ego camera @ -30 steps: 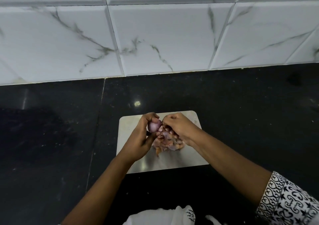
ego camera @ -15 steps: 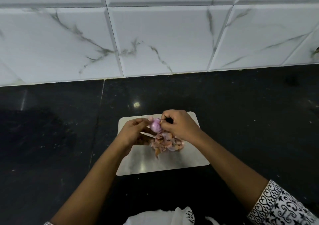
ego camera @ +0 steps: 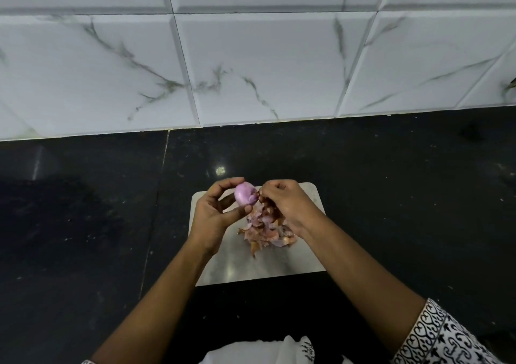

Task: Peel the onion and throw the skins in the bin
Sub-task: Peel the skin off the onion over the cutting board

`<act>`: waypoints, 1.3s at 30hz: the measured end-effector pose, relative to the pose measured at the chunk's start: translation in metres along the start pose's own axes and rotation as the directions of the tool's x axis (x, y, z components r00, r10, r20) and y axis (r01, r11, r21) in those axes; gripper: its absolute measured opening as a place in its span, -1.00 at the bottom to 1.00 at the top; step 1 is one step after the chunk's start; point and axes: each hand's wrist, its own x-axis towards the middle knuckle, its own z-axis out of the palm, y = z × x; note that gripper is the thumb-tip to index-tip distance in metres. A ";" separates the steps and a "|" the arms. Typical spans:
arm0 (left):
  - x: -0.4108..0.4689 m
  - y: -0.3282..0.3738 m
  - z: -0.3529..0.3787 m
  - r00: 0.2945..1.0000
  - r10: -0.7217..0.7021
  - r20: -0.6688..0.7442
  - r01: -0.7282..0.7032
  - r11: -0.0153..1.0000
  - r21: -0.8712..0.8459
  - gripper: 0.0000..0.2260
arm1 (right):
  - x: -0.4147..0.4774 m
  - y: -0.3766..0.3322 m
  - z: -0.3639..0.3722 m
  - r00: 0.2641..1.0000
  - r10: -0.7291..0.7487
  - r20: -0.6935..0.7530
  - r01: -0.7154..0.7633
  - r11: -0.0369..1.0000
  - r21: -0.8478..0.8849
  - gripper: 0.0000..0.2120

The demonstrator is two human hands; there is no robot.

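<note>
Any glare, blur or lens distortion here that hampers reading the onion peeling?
Head view: the wide-angle lens bows the joints of the tiles; one small glint on the counter behind the board, which has a faint sheen; onion, skins, left hand and right hand are fairly sharp; the counter is dim at left.

Steel board (ego camera: 279, 270) on black counter (ego camera: 396, 201)
</note>
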 end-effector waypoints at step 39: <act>-0.009 -0.020 0.011 0.919 -0.391 0.042 0.366 0.810 -0.458 -0.77 | 0.020 0.021 -0.001 0.996 -0.079 0.040 0.070 0.981 0.181 -0.92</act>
